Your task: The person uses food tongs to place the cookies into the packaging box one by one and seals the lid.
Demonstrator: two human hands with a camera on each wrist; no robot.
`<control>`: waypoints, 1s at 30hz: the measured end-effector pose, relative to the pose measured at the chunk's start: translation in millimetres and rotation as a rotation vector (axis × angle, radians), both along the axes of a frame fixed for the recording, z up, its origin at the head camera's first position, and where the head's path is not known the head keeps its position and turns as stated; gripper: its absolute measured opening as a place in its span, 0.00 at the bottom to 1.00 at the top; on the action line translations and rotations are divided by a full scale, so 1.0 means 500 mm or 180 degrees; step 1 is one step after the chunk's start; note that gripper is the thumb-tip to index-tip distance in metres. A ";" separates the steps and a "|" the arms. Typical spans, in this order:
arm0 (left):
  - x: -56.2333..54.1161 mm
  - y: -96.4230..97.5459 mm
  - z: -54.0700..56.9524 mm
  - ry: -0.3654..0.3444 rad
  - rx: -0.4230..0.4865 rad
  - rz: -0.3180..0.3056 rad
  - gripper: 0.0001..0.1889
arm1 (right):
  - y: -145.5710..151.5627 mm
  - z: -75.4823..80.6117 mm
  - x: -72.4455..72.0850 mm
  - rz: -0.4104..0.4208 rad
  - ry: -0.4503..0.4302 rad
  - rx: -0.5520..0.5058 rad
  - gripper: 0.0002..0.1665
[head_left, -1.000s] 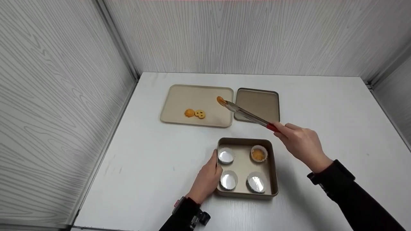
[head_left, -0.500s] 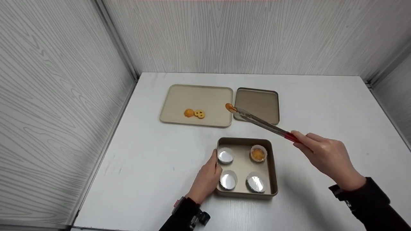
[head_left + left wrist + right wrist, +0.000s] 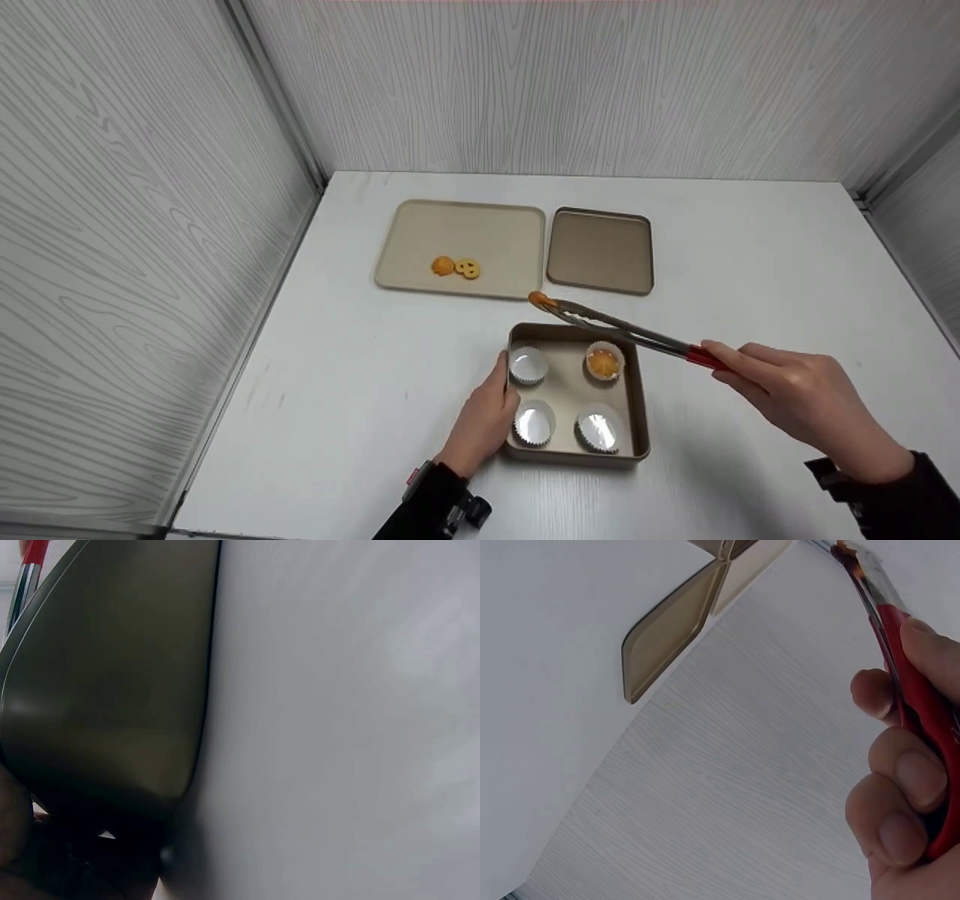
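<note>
Black sleeves (image 3: 904, 499), bare fingers (image 3: 896, 817), black left-wrist device (image 3: 477, 510), small red marking (image 3: 412, 475).

– What sort of place is this, a kitchen?
– The deep square tin (image 3: 566, 397) and the cookies (image 3: 443, 265) belong to one, but the surroundings look more like a lab or studio booth.
– What shows that?
– A white tabletop (image 3: 322, 390) is boxed in by pale wood-grain boards: a left panel (image 3: 150, 262), a back panel (image 3: 585, 90) and a right panel (image 3: 930, 217). A grey metal strip (image 3: 276, 90) runs up one corner.
– Anything else?
– A small black device (image 3: 475, 510) worn by a dark sleeve (image 3: 420, 510), which suits a recording set-up; what building surrounds it, I can't tell
</note>
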State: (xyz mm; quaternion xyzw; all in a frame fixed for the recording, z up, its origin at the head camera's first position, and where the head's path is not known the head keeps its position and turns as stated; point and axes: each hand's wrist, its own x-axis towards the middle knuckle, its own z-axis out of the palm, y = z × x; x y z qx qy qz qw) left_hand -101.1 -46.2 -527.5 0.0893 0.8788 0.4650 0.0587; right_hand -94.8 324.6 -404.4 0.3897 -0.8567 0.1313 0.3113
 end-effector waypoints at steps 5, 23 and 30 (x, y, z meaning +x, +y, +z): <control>0.000 0.000 0.000 0.0015 -0.0021 0.0002 0.33 | 0.002 -0.004 0.014 0.0116 -0.0067 0.0101 0.27; 0.002 -0.001 -0.003 0.0054 0.0023 -0.0028 0.33 | -0.035 -0.014 0.020 0.0208 0.0088 0.0430 0.28; 0.001 -0.002 -0.001 0.0011 0.0061 -0.0043 0.33 | -0.050 -0.014 0.018 0.0166 0.0195 0.0569 0.31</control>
